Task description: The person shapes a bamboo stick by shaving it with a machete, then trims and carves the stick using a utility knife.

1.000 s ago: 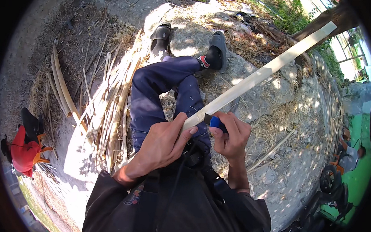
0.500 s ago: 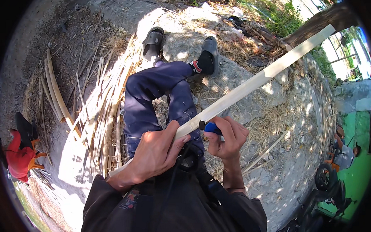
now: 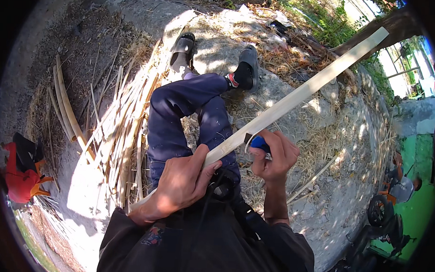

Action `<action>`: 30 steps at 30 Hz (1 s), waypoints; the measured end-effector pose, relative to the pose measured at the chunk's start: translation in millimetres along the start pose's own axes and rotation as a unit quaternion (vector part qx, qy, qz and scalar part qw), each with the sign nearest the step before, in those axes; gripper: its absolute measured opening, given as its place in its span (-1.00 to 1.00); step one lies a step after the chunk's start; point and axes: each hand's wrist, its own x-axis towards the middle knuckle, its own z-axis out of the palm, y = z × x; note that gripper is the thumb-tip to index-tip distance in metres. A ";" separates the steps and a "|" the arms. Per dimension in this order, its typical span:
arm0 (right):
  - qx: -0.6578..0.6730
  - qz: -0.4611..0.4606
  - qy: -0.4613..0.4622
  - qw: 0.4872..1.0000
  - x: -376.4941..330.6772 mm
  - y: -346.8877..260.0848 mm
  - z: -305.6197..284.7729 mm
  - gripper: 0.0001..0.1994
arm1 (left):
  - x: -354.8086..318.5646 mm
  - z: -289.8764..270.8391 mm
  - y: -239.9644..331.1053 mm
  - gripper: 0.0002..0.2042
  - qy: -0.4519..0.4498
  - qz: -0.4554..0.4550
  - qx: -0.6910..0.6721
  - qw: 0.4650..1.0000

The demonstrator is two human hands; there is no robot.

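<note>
A long, pale bamboo strip [image 3: 300, 95] slants from beside my left forearm up to the far right. My left hand [image 3: 180, 183] is closed round its near part, thumb and fingers on either side, above my lap. In my closed right hand [image 3: 278, 157] is a knife with a blue handle [image 3: 259, 143]. The dark front of the knife meets the strip's right edge, a short way beyond my left hand. A thin pale shaving [image 3: 248, 145] curls off there. My fingers hide much of the handle.
Many loose bamboo strips [image 3: 124, 137] lie left of my legs, with thicker canes [image 3: 65, 99] beyond. A thick branch [image 3: 374, 31] crosses at the far right. Seated people are at both sides, one in red [image 3: 19, 174]; a motorcycle [image 3: 387, 221] stands at right.
My right hand and the knife have slid a little right and away from my left hand along the strip. A curled shaving now shows at the blade. The strip's far end has shifted slightly.
</note>
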 end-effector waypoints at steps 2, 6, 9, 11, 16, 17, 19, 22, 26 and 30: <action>-0.010 0.016 0.020 1.000 3.0 4.9 0.5 -0.67 | -3.6 0.5 -1.3 -0.78 -0.007 -0.004 -0.011 1.000; -0.001 -0.006 -0.009 1.000 3.8 10.1 -0.5 -0.70 | -10.5 0.8 -1.7 -0.78 -0.002 -0.028 -0.001 1.000; -0.037 0.043 0.111 0.992 10.0 30.9 -1.7 -0.76 | -14.5 2.4 -5.5 -0.78 -0.013 -0.019 0.015 1.000; -0.067 0.139 0.180 0.972 21.7 72.4 -18.2 -0.74 | -30.3 4.5 -10.9 -0.78 -0.051 -0.032 0.018 0.998; 0.028 0.333 0.178 0.926 11.2 225.8 -74.1 -0.62 | -66.0 4.3 -35.0 -0.78 -0.037 -0.018 0.040 0.998; 0.155 0.418 0.170 0.879 15.6 228.6 -68.7 -0.60 | -63.5 0.3 -37.7 -0.78 -0.034 -0.039 0.053 0.997; 0.210 0.452 0.191 0.846 1.2 219.5 -61.0 -0.57 | -53.4 -1.9 -36.5 -0.80 0.054 0.013 0.117 0.992; 0.183 0.506 0.054 0.841 -28.1 184.5 -39.9 -0.50 | -36.8 -5.1 -36.0 -0.79 0.024 -0.064 0.084 0.994; 0.101 0.483 -0.378 0.783 -77.6 172.4 -14.6 -0.53 | -24.3 -2.4 -40.4 -0.77 -0.006 -0.111 0.064 0.992; -0.101 0.489 -0.539 0.678 -234.0 248.5 12.4 -0.56 | -13.4 -3.0 -32.8 -0.78 0.016 -0.085 0.061 0.994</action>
